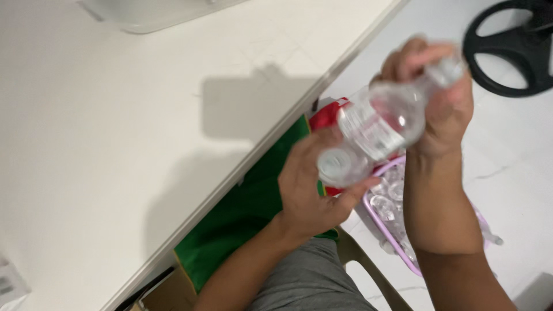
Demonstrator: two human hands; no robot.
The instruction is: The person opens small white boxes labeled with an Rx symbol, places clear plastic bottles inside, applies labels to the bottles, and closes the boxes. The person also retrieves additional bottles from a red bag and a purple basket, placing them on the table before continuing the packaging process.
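A clear plastic bottle [377,124] with a white label is held tilted between both hands, off the table's right edge. My left hand [308,190] cups its base from below. My right hand [438,98] is closed around its neck and cap end at the upper right. The picture is blurred by motion. Under the hands stands a lilac basket [377,222] with several clear empty bottles in it.
A white table [115,144] fills the left side, its edge running diagonally. A green and red bag [242,219] lies below that edge. A black ring-shaped thing [510,49] lies on the white floor at the top right. A beige chair edge [363,265] shows near my lap.
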